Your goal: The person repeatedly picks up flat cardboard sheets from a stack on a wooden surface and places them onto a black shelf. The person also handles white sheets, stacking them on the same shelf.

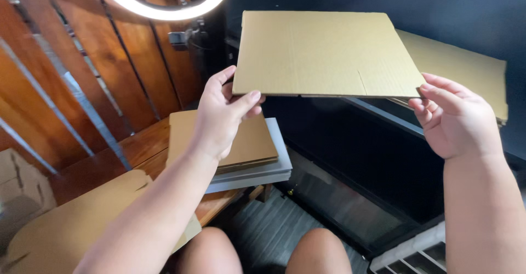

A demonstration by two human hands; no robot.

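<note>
I see a flattened cardboard sheet (323, 52) held up level in the air at the far middle of the view, well above everything below it. My left hand (222, 115) grips its near left corner, thumb on top and the fingers curled under the edge. My right hand (452, 118) takes the near right corner the same way, the fingertips pinching the edge. Just behind and to the right of the sheet lies a second piece of cardboard (466, 68), resting on a dark shelf edge (383, 115). Below my left hand, a small stack of flat brown cardboard (255, 142) sits on a pale grey board (274, 170), and both rest on a wooden surface (145, 148) at the left. Nearer on the left, another folded cardboard piece (71, 230) lies partly under my forearm. A glowing ring light (164, 6) hangs at the far top left, in front of reddish wooden planks (109, 49). My bare knees (263, 252) show at the near bottom edge.
</note>
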